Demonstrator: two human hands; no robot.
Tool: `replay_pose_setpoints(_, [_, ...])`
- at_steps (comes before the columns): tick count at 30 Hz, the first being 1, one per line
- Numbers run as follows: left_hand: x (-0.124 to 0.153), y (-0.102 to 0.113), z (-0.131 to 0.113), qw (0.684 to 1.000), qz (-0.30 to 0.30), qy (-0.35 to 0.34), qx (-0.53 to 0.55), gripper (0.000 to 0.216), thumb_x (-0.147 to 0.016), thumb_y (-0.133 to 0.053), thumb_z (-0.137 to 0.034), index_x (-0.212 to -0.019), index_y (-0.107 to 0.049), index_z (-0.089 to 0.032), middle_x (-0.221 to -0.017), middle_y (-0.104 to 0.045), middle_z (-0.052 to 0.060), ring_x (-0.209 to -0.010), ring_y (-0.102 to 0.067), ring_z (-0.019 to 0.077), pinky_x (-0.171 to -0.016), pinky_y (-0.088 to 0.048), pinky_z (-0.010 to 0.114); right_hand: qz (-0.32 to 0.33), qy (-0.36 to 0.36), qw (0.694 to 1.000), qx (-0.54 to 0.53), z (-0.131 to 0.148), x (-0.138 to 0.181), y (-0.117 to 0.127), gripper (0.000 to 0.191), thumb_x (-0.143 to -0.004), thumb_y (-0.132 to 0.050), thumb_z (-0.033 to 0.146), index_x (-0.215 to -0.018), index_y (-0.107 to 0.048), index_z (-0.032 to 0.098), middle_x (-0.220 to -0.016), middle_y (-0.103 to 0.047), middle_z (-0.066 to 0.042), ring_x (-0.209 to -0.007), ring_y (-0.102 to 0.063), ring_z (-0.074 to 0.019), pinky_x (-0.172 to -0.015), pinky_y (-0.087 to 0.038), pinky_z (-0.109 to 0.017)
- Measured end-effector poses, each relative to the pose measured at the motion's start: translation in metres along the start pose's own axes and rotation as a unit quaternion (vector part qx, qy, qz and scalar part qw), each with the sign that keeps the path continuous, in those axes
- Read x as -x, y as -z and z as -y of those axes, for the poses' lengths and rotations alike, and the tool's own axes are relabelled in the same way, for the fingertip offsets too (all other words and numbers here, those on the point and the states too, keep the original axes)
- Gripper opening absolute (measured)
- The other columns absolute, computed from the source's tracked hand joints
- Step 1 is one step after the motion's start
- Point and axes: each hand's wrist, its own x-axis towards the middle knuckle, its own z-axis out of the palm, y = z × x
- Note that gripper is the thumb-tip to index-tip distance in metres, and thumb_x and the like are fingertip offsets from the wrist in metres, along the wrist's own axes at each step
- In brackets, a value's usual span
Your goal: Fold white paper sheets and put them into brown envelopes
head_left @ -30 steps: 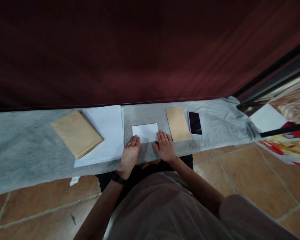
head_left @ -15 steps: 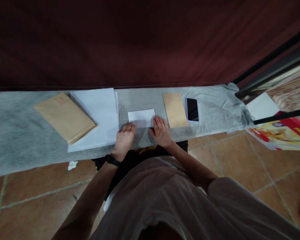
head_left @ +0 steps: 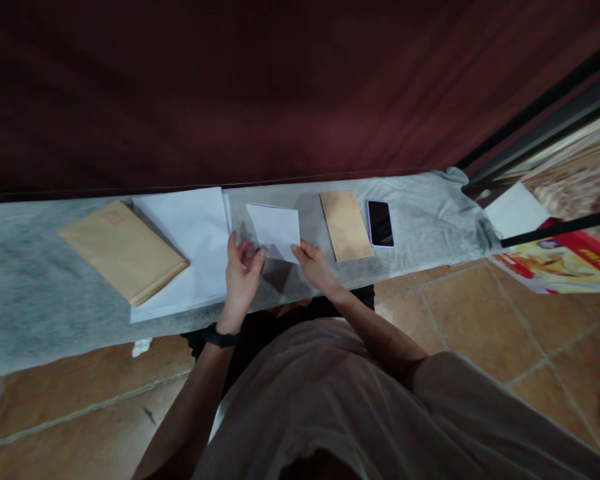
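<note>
- I see grey cloth (head_left: 420, 227) running from 9 to 3 o'clock.
- White sheets (head_left: 200, 220), 9 o'clock of the small white paper (head_left: 275, 230), which my right hand (head_left: 314, 265) tilts.
- Brown envelopes (head_left: 123, 250), partly over those sheets.
- Lone envelope (head_left: 347, 227), 3 o'clock.
- Right hand, 4 o'clock, pinching that paper's corner.
- Left hand (head_left: 241, 277), 7 o'clock, loosely spread; thumb contact I can't tell.
- Phone (head_left: 381, 223), farther 3 o'clock.

The right hand (head_left: 317, 267) has lifted the small white paper (head_left: 276, 230).
</note>
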Motion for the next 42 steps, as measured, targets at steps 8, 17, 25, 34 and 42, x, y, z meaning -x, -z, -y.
replay_pose_setpoints(8, [-0.005,-0.017,0.03,0.98,0.027,0.134,0.144,0.09,-0.075,-0.076,-0.031,-0.154,-0.036,-0.015,-0.086,-0.072,0.001,-0.078,-0.069,0.0178,-0.083,-0.058,0.036,-0.039,-0.143,0.95,-0.273,-0.021,-0.001,-0.004,0.031,-0.086,-0.067,0.047,-0.097,-0.07,0.018,-0.087,-0.075,-0.004,-0.08,-0.072,-0.0196,-0.069,-0.059,-0.03])
replay_pose_setpoints(17, [-0.031,0.001,0.021,0.98,0.106,0.02,-0.166,0.065,-0.083,-0.058,-0.015,-0.148,-0.053,-0.02,-0.103,-0.074,0.007,-0.088,-0.069,0.0225,-0.09,-0.056,0.04,-0.128,0.023,0.986,0.104,-0.041,0.009,0.013,0.056,-0.092,-0.054,0.019,-0.147,-0.045,0.017,-0.132,-0.06,-0.014,-0.12,-0.062,-0.025,-0.104,-0.053,-0.04])
replay_pose_setpoints(25, [-0.037,-0.004,0.016,0.931,0.154,-0.101,-0.316,0.062,-0.088,-0.048,-0.011,-0.15,-0.049,-0.02,-0.13,-0.068,0.012,-0.115,-0.066,0.0286,-0.104,-0.052,0.045,0.022,0.191,0.908,0.372,-0.035,0.005,-0.003,0.048,-0.106,-0.043,0.033,-0.15,-0.049,0.017,-0.163,-0.039,-0.01,-0.151,-0.035,-0.0258,-0.125,-0.03,-0.046])
replay_pose_setpoints(34, [0.005,-0.041,0.013,0.908,0.144,-0.193,-0.342,0.053,-0.104,-0.035,-0.032,-0.15,-0.044,-0.007,-0.156,-0.047,0.019,-0.148,-0.04,0.0269,-0.122,-0.034,0.046,0.035,0.172,0.875,0.451,-0.043,0.007,-0.015,0.054,-0.106,-0.037,0.028,-0.158,-0.035,0.013,-0.167,-0.029,-0.011,-0.155,-0.027,-0.0244,-0.128,-0.021,-0.045])
replay_pose_setpoints(42, [0.028,-0.046,0.019,0.881,0.138,-0.193,-0.409,0.067,-0.104,-0.033,-0.043,-0.156,-0.03,-0.001,-0.163,-0.032,0.022,-0.156,-0.022,0.03,-0.126,-0.025,0.051,0.016,0.161,0.876,0.455,-0.05,-0.001,-0.002,0.055,-0.108,-0.034,0.033,-0.159,-0.033,0.012,-0.166,-0.031,-0.012,-0.155,-0.027,-0.0254,-0.127,-0.021,-0.047])
